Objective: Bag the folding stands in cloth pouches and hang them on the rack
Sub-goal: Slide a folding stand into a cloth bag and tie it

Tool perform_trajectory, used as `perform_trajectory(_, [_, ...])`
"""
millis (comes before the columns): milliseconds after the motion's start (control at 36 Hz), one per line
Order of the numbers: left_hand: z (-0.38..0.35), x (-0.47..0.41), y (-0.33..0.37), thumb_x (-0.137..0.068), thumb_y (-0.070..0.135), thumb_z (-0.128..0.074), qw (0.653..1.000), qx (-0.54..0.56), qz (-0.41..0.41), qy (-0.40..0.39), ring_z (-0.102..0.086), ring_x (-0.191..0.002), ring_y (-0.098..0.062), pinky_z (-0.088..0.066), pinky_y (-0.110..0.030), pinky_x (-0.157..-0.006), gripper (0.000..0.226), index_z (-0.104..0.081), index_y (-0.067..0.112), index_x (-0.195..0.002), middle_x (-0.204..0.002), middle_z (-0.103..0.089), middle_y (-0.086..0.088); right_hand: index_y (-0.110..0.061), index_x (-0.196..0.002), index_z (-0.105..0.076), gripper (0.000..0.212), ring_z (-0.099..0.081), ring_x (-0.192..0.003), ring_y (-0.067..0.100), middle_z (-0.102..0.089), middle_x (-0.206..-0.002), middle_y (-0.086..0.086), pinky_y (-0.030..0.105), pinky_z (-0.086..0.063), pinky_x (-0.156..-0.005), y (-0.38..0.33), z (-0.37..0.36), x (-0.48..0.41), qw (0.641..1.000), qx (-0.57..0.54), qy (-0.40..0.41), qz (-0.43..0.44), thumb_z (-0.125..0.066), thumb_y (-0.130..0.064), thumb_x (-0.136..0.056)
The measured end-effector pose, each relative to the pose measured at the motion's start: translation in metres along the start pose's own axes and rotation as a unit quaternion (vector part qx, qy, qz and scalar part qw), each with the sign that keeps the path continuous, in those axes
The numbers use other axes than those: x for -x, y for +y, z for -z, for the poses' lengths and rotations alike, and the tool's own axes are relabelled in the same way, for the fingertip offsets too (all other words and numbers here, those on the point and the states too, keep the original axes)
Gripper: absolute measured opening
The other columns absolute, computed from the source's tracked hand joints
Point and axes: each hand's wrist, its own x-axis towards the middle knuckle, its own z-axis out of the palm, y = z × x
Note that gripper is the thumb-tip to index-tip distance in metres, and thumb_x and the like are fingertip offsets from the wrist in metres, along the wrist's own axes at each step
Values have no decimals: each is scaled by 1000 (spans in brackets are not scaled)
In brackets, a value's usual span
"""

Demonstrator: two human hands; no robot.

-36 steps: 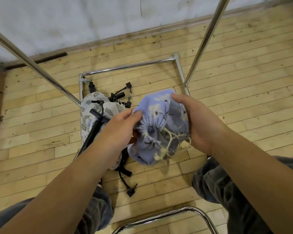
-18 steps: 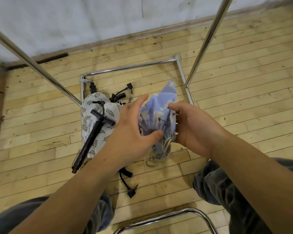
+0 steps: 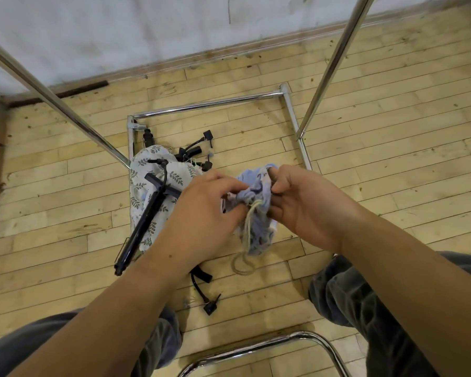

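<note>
Seen from above, a person holds a blue pouch (image 3: 256, 190) in both hands over a wooden floor (image 3: 392, 159). The left hand (image 3: 201, 213) has its fingers curled round the gathered mouth of the pouch, and the right hand (image 3: 305, 205) pinches the cloth from the other side between bent fingers and thumb. A pale cord (image 3: 245, 235) hangs from the mouth in a loose loop that ends just above the boards.

Left of the hands, a leaf-print pouch (image 3: 140, 170) lies on the floor with a black folding stand (image 3: 144, 221) laid slantwise across it – the stand is outside the cloth, its lower end reaching past the pouch's edge. More black parts (image 3: 192, 152) lie in a tangle just beyond this pouch, and a black strap with a clip (image 3: 210, 309) lies below the left wrist.

The chrome rack (image 3: 207, 103) frames the scene – its base bars rest on the floor around the pouches, while two poles rise steeply toward the camera at left and right. A curved chrome tube (image 3: 297, 335) crosses the bottom edge between the person's grey trousers (image 3: 351, 295). A white wall (image 3: 120, 28) meets the floor at the top.
</note>
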Motion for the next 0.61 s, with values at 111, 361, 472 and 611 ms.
perform_trajectory(111, [4,-1,5,-97,38,-69,992,102,64,-44,-66,-81,3,-51,-13,-68,10,-76,36,-103,-87,-72,19,9,-133,-53,46,-70,-113,30,-71,-123,21,37,-55,-101,-1,-3,2,996,91,16,7,-51,-2,-89])
perform_trajectory(361, [6,-2,8,-95,47,-67,942,271,189,-63,-73,-69,-5,-60,-24,-72,24,-73,32,-112,-84,-78,9,-28,-104,-71,38,-76,-98,26,-79,-102,3,54,-55,-99,2,-5,4,938,311,147,31,-79,-55,-79])
perform_trajectory(472, [6,-4,9,-98,39,-67,907,346,230,-63,-69,-69,-14,-62,-30,-73,21,-76,24,-109,-86,-77,-3,-34,-107,-75,29,-74,-105,25,-78,-107,1,55,-54,-101,0,-6,5,940,319,123,27,-70,-41,-80])
perform_trajectory(611, [5,-8,12,-104,42,-55,859,424,282,-51,-65,-61,-15,-59,-31,-65,37,-75,13,-93,-72,-69,-5,-33,-112,-73,22,-76,-97,24,-79,-101,1,57,-58,-93,-1,-6,9,926,358,118,33,-63,-20,-99])
